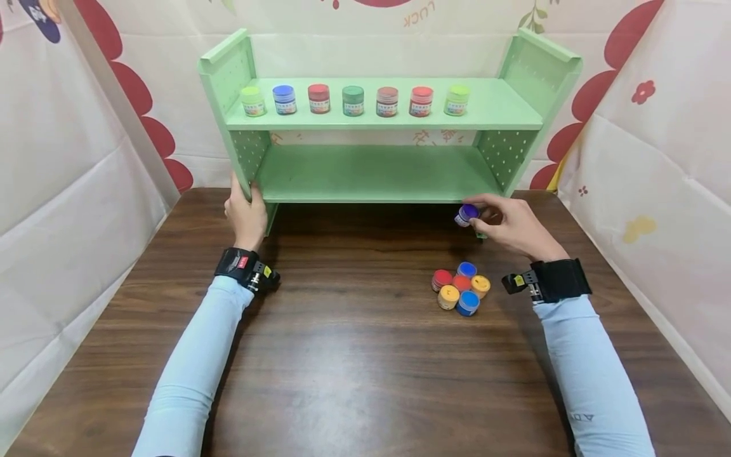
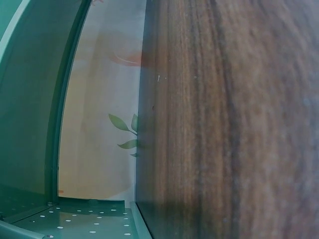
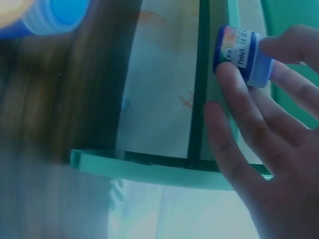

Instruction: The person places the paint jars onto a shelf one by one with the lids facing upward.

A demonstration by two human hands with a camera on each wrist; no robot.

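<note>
A light green two-tier shelf stands at the far side of a dark wooden table. Several small paint jars stand in a row on its top tier. My left hand grips the shelf's lower left corner post. My right hand pinches a purple-lidded paint jar in its fingertips, just in front of the shelf's lower right corner. In the right wrist view the same purple jar sits between thumb and fingers. The left wrist view shows only the table top and the shelf; the hand is hidden there.
A cluster of several loose jars with red, blue, orange and yellow lids lies on the table near my right wrist. The shelf's lower tier holds nothing. Printed white fabric walls close in on the left, back and right.
</note>
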